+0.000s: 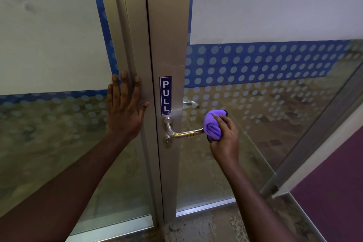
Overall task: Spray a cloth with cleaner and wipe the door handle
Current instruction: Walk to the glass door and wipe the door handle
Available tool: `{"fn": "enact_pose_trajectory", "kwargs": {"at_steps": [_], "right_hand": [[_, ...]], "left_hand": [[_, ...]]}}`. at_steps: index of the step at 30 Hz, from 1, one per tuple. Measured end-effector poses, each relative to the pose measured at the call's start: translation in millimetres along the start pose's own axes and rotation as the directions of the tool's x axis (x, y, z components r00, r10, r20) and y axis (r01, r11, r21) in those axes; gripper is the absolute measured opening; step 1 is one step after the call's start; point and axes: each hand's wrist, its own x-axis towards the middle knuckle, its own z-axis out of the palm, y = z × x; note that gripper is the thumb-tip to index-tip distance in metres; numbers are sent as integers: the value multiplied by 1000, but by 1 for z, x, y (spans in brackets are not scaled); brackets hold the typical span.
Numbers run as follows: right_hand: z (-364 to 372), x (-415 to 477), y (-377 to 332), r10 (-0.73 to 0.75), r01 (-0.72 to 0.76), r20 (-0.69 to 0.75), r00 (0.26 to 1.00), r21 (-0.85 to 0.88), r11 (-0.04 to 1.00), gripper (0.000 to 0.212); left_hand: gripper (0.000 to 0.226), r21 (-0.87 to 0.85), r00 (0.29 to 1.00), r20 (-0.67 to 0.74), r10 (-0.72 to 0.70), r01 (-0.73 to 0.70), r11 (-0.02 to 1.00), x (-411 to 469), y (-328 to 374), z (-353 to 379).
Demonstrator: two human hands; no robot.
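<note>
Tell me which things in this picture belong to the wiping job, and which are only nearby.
Part of the job: bunched purple cloth, gripped by the right hand; curved silver metal door handle; left hand, flat on the grey metal door frame.
Only nearby: blue PULL sticker; round metal keyhole; blue dotted window film.
</note>
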Motion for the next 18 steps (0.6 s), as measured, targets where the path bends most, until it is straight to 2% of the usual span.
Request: {"fn": "enact_pose_trajectory", "kwargs": {"at_steps": [5,10,18], "right_hand": [[2,-4,-5,7,-6,-20,1000,34,999,60],[14,-12,-8,3,-4,-62,998,-24,1000,73],[35,-30,-30,59,-71,-198,978,-58,996,75]], "left_hand": [[73,47,999,-52,-2,4,999,0,-1,13],[78,37,989,-146,2,4,999,3,1,27],[78,78,958,-286,29,-7,997,5,0,40]]}}
